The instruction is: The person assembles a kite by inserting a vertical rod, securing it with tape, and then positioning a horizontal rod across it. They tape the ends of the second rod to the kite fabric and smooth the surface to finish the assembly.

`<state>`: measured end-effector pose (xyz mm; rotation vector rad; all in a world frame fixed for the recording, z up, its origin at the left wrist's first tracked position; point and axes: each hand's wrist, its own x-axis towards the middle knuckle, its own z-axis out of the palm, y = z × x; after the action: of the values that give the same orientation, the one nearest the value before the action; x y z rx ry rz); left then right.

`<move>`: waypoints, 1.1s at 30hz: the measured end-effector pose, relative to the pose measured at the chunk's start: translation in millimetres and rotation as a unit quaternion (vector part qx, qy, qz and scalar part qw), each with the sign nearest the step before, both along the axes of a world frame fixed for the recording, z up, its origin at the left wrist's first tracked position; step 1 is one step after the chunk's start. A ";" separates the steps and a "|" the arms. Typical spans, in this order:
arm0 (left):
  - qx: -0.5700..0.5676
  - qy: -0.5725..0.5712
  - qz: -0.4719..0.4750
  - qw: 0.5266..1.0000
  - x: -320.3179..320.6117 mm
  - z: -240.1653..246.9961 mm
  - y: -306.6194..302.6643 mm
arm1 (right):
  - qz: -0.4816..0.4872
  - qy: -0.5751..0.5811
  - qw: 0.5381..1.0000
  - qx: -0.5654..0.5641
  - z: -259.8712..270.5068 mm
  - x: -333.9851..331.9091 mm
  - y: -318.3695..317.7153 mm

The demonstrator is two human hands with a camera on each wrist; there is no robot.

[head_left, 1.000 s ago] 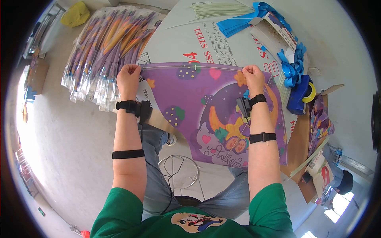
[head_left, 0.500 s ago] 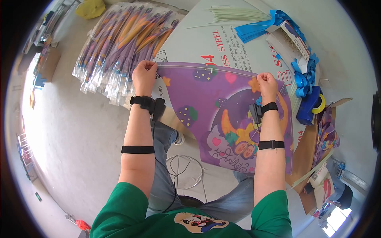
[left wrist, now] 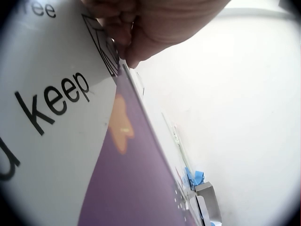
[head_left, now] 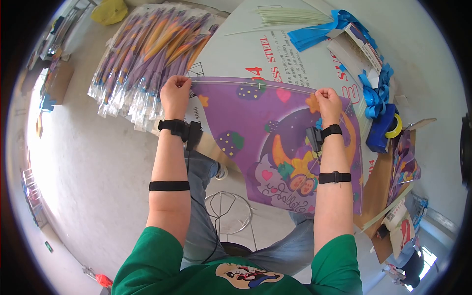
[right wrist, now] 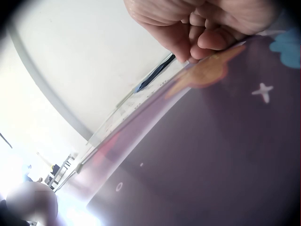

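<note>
A purple kite sail (head_left: 221, 113) with a cartoon print of strawberries, stars, hearts and a moon is stretched between both hands. A thin pale rod (head_left: 226, 82) runs along its far edge, with a small white piece near its middle. My left hand (head_left: 174, 98) pinches the left end of that edge between thumb and fingers; in the left wrist view the rod's end meets the fingertips. Farther right, my right hand (head_left: 329, 103) pinches the same edge beside an orange star (right wrist: 207, 73). The sail's near part hangs over my lap.
Several bagged kites (head_left: 152, 49) lie in a pile at the left. On the printed board (head_left: 236, 54) are thin rods (head_left: 290, 17), blue ribbon (head_left: 309, 37), an open carton (head_left: 351, 49) and a blue tape dispenser (head_left: 381, 128). A cardboard box (head_left: 376, 191) stands at the right.
The head view has swung slightly, so everything sits farther right than a second ago. Both hands keep their pinch on the kite's far edge, and the sail stays spread between them.
</note>
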<state>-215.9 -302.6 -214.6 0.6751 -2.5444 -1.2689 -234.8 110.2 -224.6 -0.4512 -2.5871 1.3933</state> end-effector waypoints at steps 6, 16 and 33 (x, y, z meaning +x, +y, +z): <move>-0.002 -0.007 -0.003 1.000 -0.1 0.9 0.3 | -0.009 0.001 1.000 0.008 2.5 0.5 -3.9; -0.030 -0.006 -0.011 0.999 0.8 6.0 3.3 | -0.009 -0.001 0.999 0.040 6.5 0.4 -8.4; -0.050 -0.009 -0.009 0.999 0.9 9.0 5.4 | -0.022 -0.043 0.992 0.118 25.4 1.9 -25.0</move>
<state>-215.0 -297.2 -205.6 0.6484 -2.6145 -1.1356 -232.9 85.1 -199.3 -0.5388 -2.7471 1.0586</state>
